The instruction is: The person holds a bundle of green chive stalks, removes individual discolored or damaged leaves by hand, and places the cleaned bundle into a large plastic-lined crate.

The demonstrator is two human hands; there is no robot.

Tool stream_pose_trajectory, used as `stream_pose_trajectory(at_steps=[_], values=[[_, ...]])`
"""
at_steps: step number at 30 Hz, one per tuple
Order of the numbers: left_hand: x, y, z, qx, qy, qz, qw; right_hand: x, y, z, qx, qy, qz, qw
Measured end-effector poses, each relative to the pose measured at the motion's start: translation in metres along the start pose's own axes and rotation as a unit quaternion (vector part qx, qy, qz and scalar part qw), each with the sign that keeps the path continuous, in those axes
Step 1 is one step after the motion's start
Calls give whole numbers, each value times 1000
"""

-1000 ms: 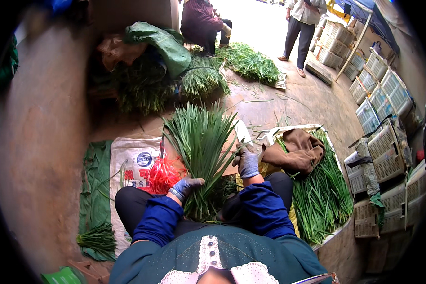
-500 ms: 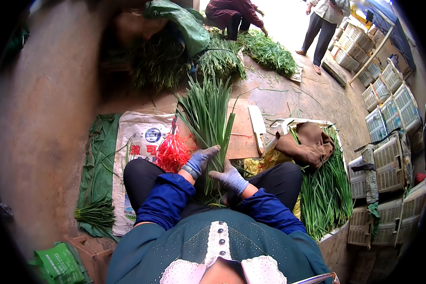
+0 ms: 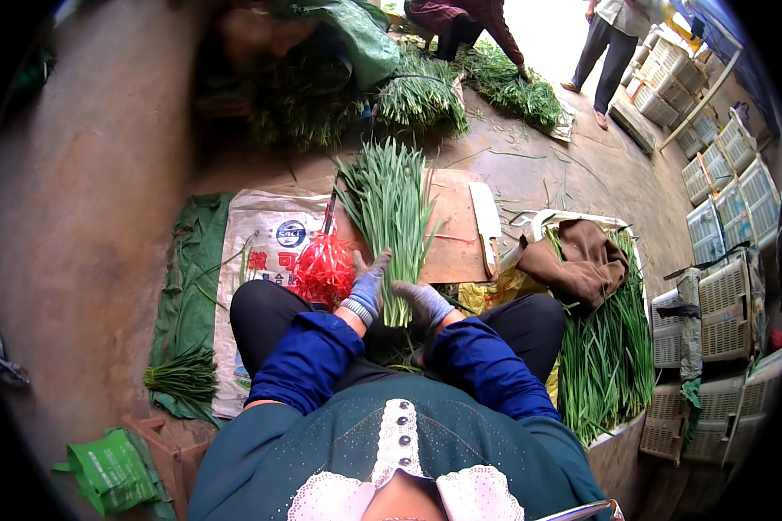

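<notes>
A thick bunch of garlic chives [image 3: 389,204] stretches away from me, its leaf tips over a wooden board [image 3: 453,213] and its pale cut ends toward my lap. My left hand [image 3: 369,288], in a grey-purple knit glove, is closed against the bunch's left side near the stem ends. On the right side, my right hand [image 3: 424,304], gloved alike, presses with its thumb along the stems; some of its fingers are hidden. Beside the left hand lies a tuft of red plastic ties [image 3: 325,265]. A broad-bladed knife [image 3: 485,224] rests on the board's right edge.
At right, a white-rimmed crate [image 3: 639,260] holds long chives under a brown cloth [image 3: 578,265]. A small tied bunch [image 3: 182,375] lies on green sheeting [image 3: 172,304] at left. Heaped greens [image 3: 421,91] and two people are ahead; plastic baskets [image 3: 725,304] line the right side.
The bunch has tipped lower over the board, and its cut ends now show between my hands. My right hand has shifted slightly up and right. The far person reaches into the greens.
</notes>
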State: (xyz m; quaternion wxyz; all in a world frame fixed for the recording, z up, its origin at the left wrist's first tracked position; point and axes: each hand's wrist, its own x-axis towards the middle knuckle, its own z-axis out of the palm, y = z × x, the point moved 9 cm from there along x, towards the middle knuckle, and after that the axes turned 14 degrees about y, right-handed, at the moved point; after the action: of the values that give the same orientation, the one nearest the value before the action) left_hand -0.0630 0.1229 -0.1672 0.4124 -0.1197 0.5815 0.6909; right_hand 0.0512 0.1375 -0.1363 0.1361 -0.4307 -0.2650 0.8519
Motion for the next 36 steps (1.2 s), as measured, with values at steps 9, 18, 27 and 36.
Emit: stream_pose_trajectory(at_steps=[9, 18, 27, 36], values=[[-40, 5, -2, 75, -46, -83, 993, 1, -9, 2, -148, 20, -149, 978], [17, -36, -44, -70, 11, -115, 991, 8, -6, 1, -61, 30, -188, 980], [-12, -34, -16, -102, -209, -209, 950, -6, 3, 11, -65, -4, -28, 997], [-119, 38, 0, -47, -402, -259, 877, -65, -18, 50, -189, -171, 31, 966]])
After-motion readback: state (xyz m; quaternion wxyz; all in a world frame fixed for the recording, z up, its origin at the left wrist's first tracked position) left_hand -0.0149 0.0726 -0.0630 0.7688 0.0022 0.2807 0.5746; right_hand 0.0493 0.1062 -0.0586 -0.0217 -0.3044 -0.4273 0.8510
